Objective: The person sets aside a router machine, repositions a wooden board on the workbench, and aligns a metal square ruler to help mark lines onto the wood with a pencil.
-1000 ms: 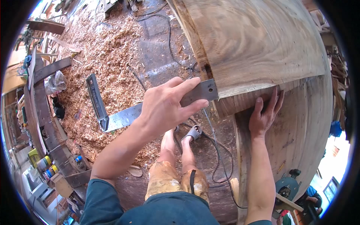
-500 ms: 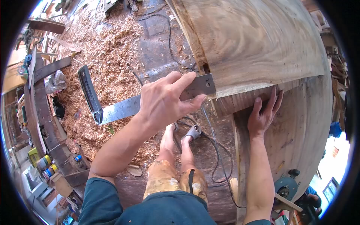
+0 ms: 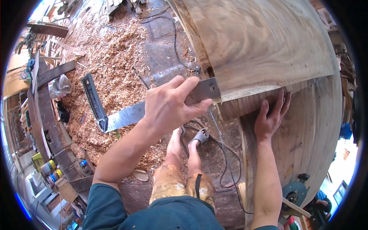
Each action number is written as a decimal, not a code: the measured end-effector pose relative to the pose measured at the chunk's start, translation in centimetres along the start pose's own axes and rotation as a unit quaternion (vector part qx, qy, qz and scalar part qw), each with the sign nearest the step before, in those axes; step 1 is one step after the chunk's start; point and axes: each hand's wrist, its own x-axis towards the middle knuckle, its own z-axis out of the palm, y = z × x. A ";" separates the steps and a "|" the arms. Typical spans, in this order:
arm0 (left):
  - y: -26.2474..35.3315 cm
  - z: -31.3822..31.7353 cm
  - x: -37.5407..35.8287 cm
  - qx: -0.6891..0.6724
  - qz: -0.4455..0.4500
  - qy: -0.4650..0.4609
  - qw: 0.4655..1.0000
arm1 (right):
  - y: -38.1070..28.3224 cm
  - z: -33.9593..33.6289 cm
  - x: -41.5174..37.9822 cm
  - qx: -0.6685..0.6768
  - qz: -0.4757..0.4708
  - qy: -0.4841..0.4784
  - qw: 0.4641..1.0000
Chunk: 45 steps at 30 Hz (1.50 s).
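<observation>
My left hand [image 3: 166, 100] grips the steel blade of a try square [image 3: 124, 117] around its middle. The square's dark handle points up at the left, and the blade's holed end touches the corner of a large curved wooden panel [image 3: 264, 42]. Under that panel's edge lies a reddish-brown board [image 3: 241, 106]. My right hand [image 3: 268, 118] rests on this board with its fingers spread and their tips at the panel's lower edge. Below them is another broad wooden surface [image 3: 299, 126].
Wood shavings [image 3: 111, 57] cover the floor at the left. A black cable [image 3: 226, 168] loops near my feet. A green power tool [image 3: 294, 191] sits at the lower right, with a person [image 3: 321, 203] beyond it. Wooden beams [image 3: 50, 122] stand at the far left.
The whole view has shifted slightly, with the scene a little lower and to the right. Both hands and the square keep the same places against the wood.
</observation>
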 end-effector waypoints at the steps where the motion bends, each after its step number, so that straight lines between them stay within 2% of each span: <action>1: -0.1 0.0 0.0 -0.005 0.004 0.003 1.000 | 0.1 0.0 0.0 -0.002 -0.004 0.001 1.000; 8: -1.8 -1.3 2.3 0.002 -0.048 0.002 0.999 | 0.2 -0.1 0.2 0.008 -0.009 -0.006 1.000; 12: -3.1 -1.2 3.7 0.002 -0.027 0.034 0.999 | 0.0 -0.3 0.1 0.005 -0.009 -0.006 1.000; 31: -4.0 -1.1 5.1 0.053 0.034 0.038 0.997 | -0.1 -0.3 0.2 0.012 -0.005 -0.011 1.000; 45: -3.7 -1.2 5.2 0.016 0.003 0.030 0.999 | -0.2 -0.2 0.2 -0.009 -0.015 -0.008 1.000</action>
